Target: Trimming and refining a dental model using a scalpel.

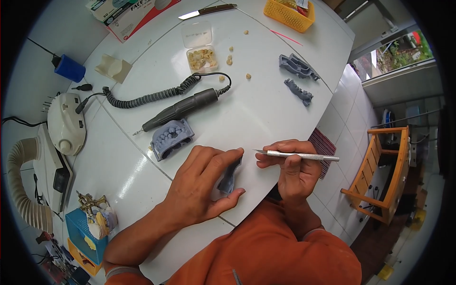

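My left hand (197,183) grips a grey dental model (230,176) between fingers and thumb, close to the near edge of the white tiled table (256,111). Part of the model is hidden behind the fingers. In my right hand (299,175) is a silver craft knife (311,156), held like a pen, its blade tip pointing left toward the model but apart from it. Beyond my left hand sits another grey dental model (172,137) with a row of teeth. Next to it lies a dark rotary handpiece (183,110) with a thin bur.
Tooth-coloured pieces fill a small clear box (202,59); several lie loose nearby. Two more grey model parts (298,66) are at the right edge. A coiled cord (142,99) runs to a white control unit (66,123). A knife (207,11) and yellow basket (289,15) lie far off.
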The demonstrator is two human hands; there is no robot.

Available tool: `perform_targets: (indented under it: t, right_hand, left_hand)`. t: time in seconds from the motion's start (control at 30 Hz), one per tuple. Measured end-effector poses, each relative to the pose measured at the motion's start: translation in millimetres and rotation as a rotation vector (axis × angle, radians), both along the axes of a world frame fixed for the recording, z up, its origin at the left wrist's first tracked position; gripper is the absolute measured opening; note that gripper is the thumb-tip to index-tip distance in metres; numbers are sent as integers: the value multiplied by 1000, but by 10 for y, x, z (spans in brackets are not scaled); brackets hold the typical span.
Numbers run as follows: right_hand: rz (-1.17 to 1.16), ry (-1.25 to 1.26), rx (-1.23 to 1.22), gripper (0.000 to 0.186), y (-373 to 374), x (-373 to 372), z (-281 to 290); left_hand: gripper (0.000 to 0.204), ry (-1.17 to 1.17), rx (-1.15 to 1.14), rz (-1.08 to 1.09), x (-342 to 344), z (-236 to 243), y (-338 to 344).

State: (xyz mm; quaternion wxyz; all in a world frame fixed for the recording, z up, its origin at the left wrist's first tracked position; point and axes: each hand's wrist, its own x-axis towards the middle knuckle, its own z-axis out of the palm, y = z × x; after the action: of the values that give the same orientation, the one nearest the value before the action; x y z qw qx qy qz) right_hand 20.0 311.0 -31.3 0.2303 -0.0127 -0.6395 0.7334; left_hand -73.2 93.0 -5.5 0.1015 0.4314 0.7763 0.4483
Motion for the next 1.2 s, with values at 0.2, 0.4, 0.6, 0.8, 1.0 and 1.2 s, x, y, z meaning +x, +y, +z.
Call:
perform_targets:
  t: [0.2, 0.4, 0.6, 0.8, 1.0, 1.2]
  right_hand:
    - [-14, -10, 54, 31, -42, 34, 6]
    - [25, 24, 20, 29, -18, 32, -10]
    - [50, -23, 103, 29, -33, 54, 37]
    - [26, -70, 154, 29, -59, 56, 59]
    - [26, -62, 176, 30, -53, 44, 49]
    - [30, -52, 195, 30, -53, 41, 35]
  left_hand:
    - [50, 28, -32, 48, 3, 1, 1]
    - [39, 25, -52, 85, 25, -10, 15]
    - [32, 35, -24, 115, 19, -54, 3]
    - [36, 41, -21, 143, 23, -35, 8]
    - [32, 27, -17, 116, 17, -40, 0]
    - [32, 16, -9, 121, 16, -41, 3]
